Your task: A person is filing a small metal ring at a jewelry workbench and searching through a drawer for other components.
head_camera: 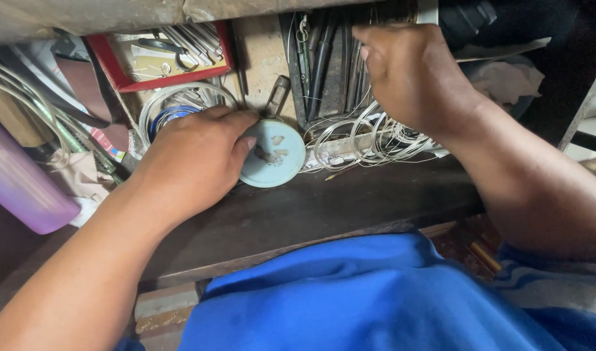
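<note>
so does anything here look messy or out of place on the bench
The thin wire coils under the right hand lie in a loose tangle, spilling toward the bench edge. The pale blue round lid by the left hand has small bits of debris on it.

Single head-worn view; looks steeply down and forward from above the person's blue-clothed lap (pixel 376 299); faces a dark wooden shelf edge (pixel 350 201) packed with clutter; very close, within arm's reach; both forearms enter from the bottom corners; no second view to overlap with.
</note>
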